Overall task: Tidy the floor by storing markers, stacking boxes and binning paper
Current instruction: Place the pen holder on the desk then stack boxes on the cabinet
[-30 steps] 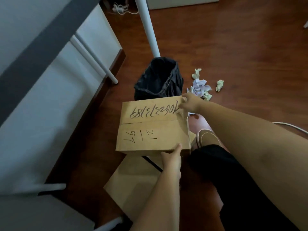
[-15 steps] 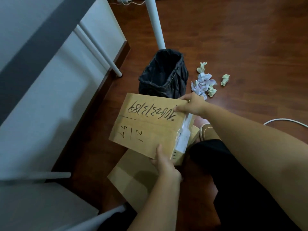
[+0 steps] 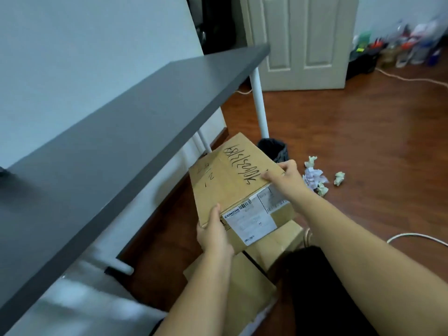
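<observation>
A cardboard box (image 3: 232,180) with black handwritten numbers and a white shipping label is lifted and tilted above the floor. My left hand (image 3: 214,232) grips its near left corner. My right hand (image 3: 286,178) holds its right edge, fingers curled over the top. Below it a larger flat cardboard box (image 3: 244,282) lies on the floor, with a smaller one (image 3: 286,236) beside it. Crumpled paper balls (image 3: 315,178) lie on the floor to the right. A black-lined bin (image 3: 274,149) stands behind the held box, partly hidden.
A dark grey tabletop (image 3: 109,146) on white legs (image 3: 260,107) fills the left. A white door (image 3: 305,40) is at the back, with bottles and clutter (image 3: 400,52) at the far right. A white cable (image 3: 412,236) runs over the wooden floor. My dark-clothed leg (image 3: 322,287) is lower right.
Both hands have raised the box off the lower box and tilted it, so its labelled side now faces me. The view has risen, showing the tabletop and door.
</observation>
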A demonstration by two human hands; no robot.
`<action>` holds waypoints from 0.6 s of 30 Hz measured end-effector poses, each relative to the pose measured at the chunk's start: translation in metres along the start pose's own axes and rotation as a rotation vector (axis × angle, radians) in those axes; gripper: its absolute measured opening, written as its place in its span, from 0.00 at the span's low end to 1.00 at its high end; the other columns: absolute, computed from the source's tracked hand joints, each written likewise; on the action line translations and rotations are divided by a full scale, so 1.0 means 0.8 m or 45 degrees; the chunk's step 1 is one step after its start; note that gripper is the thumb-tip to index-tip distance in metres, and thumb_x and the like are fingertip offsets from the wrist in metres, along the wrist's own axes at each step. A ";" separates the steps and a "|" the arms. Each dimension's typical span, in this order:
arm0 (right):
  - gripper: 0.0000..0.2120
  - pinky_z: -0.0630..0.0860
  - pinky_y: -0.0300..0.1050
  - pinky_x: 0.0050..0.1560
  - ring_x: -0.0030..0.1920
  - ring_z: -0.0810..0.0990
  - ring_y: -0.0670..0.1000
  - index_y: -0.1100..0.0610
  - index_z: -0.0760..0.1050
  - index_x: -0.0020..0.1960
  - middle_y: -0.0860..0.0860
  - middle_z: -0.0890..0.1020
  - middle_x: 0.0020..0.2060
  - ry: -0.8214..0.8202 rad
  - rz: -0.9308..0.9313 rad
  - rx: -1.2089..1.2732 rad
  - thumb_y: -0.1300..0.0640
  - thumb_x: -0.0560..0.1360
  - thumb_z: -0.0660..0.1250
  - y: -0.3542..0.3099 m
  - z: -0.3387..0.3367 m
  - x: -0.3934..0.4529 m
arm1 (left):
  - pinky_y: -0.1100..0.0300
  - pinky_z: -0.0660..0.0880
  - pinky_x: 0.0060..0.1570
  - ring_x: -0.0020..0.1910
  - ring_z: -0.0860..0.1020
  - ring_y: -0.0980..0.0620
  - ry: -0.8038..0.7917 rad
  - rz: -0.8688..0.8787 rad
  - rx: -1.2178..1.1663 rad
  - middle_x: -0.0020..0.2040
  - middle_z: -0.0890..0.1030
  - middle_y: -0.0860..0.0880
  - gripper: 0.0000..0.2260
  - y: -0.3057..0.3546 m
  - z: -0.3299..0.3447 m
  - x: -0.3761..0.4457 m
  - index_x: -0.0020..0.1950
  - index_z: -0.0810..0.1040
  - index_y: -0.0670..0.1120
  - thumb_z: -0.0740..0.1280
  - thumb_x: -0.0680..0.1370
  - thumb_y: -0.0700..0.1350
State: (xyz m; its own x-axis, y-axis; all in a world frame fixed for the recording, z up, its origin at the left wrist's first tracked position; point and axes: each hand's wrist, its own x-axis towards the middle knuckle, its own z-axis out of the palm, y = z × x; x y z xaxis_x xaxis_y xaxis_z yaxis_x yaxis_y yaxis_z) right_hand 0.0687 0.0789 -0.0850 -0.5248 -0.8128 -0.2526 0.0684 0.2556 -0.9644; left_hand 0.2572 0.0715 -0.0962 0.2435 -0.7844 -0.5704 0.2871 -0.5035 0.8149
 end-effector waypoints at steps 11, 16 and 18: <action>0.22 0.79 0.54 0.48 0.46 0.78 0.44 0.47 0.64 0.59 0.36 0.73 0.46 0.436 -0.413 0.109 0.50 0.71 0.73 -0.121 -0.105 -0.177 | 0.62 0.76 0.32 0.45 0.83 0.50 -0.563 0.146 0.124 0.50 0.85 0.45 0.21 0.082 0.010 -0.142 0.63 0.78 0.46 0.76 0.72 0.50; 0.23 0.75 0.41 0.41 0.47 0.77 0.40 0.50 0.66 0.60 0.38 0.74 0.48 0.417 -0.733 0.242 0.55 0.71 0.74 -0.202 -0.115 -0.236 | 0.64 0.75 0.28 0.45 0.81 0.54 -0.723 0.324 0.011 0.51 0.84 0.47 0.21 0.146 -0.006 -0.205 0.65 0.75 0.48 0.74 0.74 0.49; 0.22 0.76 0.40 0.42 0.48 0.77 0.40 0.49 0.65 0.61 0.36 0.73 0.49 0.364 -0.839 0.281 0.55 0.72 0.73 -0.236 -0.100 -0.257 | 0.61 0.77 0.37 0.46 0.83 0.52 -0.728 0.459 -0.072 0.52 0.85 0.47 0.23 0.178 -0.022 -0.220 0.65 0.76 0.47 0.76 0.72 0.49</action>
State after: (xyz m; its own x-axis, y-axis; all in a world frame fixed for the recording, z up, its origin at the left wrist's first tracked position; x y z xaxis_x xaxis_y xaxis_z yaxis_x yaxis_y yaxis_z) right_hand 0.0962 0.2396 0.1554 -0.7135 -0.5862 0.3839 -0.1836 -0.3723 -0.9098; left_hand 0.2715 0.1439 0.1183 -0.1907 -0.9758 -0.1072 0.3318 -0.1668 0.9285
